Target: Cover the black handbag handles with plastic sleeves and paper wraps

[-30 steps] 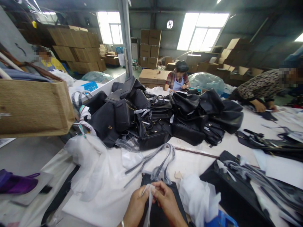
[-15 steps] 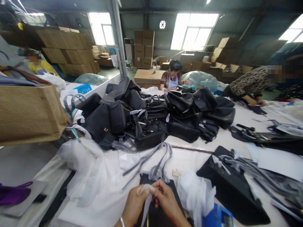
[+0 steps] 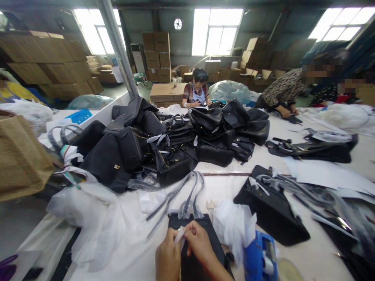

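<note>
A black handbag (image 3: 213,240) lies on the table beneath my hands. Its plastic-wrapped handles (image 3: 195,197) stretch away from me. My left hand (image 3: 167,254) is closed around a narrow strip of white wrapping paper (image 3: 179,235), just above the bag. My right hand (image 3: 198,242) pinches at the strip's other side, fingertips close to the left thumb. Part of the bag's near end is hidden behind my hands and wrists. Crumpled white wrapping (image 3: 233,222) sits right of the bag, next to a blue tape dispenser (image 3: 260,253).
A heap of black bags (image 3: 172,162) fills the table's middle. Another black bag (image 3: 275,214) lies at the right. White wrapping (image 3: 88,218) and a tan bag (image 3: 22,156) are at the left. Co-workers' hands (image 3: 288,111) are busy across the table; one person (image 3: 197,91) sits opposite.
The view has turned right, so the surroundings shift left. The white strip hung down long between my hands; now only a short piece shows, and my left hand has turned more upright.
</note>
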`<state>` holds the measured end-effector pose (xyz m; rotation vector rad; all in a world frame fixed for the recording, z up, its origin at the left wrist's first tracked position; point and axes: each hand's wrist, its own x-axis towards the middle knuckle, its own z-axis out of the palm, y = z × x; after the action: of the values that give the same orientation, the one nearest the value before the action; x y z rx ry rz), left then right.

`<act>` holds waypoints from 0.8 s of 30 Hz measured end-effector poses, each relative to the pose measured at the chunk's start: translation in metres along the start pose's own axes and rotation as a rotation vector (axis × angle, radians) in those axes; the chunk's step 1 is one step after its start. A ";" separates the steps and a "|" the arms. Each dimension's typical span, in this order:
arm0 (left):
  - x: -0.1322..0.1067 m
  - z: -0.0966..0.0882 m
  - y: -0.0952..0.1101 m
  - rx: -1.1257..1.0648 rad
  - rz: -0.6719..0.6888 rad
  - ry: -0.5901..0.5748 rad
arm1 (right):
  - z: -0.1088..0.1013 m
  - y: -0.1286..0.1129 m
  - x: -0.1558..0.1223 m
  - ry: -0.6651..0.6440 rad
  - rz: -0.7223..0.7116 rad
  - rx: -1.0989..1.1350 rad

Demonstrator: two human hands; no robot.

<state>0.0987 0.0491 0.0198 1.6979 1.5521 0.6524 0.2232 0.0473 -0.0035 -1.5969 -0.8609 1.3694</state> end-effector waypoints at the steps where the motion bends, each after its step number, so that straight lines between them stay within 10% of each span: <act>1: -0.003 0.003 -0.003 0.107 0.061 -0.007 | 0.002 0.004 0.000 0.009 0.029 0.057; 6: -0.014 0.026 -0.017 0.496 0.282 -0.001 | 0.003 0.016 -0.002 0.003 0.166 0.326; 14: -0.015 0.039 -0.041 0.547 0.397 -0.045 | -0.006 0.016 -0.012 -0.060 0.219 0.453; 21: -0.021 0.037 -0.047 0.250 0.405 -0.057 | -0.017 0.016 -0.020 -0.104 0.039 0.259; 24: -0.016 0.018 -0.030 -0.110 0.223 -0.242 | -0.025 0.019 -0.026 -0.085 -0.006 0.177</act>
<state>0.0922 0.0298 -0.0135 1.8072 1.1510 0.6062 0.2431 0.0118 -0.0092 -1.4087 -0.7706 1.4755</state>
